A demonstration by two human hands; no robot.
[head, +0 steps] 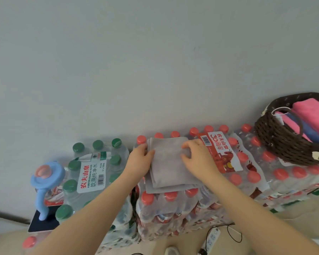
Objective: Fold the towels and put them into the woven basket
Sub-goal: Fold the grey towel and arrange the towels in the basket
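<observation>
A grey towel point(167, 166), folded into a small rectangle, lies on top of a pack of red-capped water bottles point(173, 205). My left hand point(139, 158) pinches its left edge near the far corner. My right hand point(196, 155) grips the right edge, fingers curled over the fabric. The dark brown woven basket point(276, 142) stands at the far right on more bottle packs. Inside it lie a folded pink towel point(313, 113) and a blue towel point(309, 127), with another pink one beside them.
A pack of green-capped bottles point(92, 173) sits to the left. A light blue stand with a pink knob point(44, 179) rises from a dark pad at the left. A white power strip and black cable point(213, 236) lie on the floor below. A plain wall is behind.
</observation>
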